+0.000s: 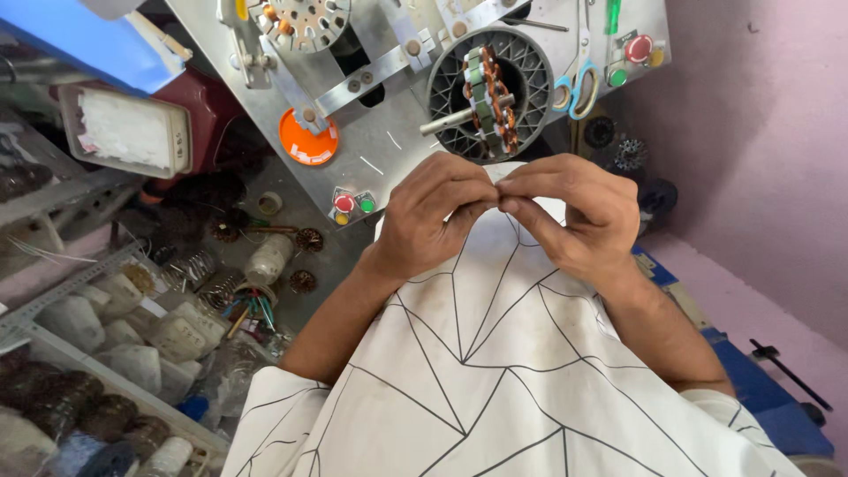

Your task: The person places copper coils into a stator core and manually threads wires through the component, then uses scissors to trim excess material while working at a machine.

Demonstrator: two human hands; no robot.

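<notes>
White, thin strip (500, 181) is pinched between left hand (439, 215) and right hand (572, 215), fingertips together. Steady pinching seems best, with the wound stator (488, 97) at twelve o'clock.

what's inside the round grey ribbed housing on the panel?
Inside the grey ribbed housing: a stator with copper windings, seated on a metal shaft that sticks out toward the left hand. The housing's lower rim and what lies behind the stator are covered.
</notes>
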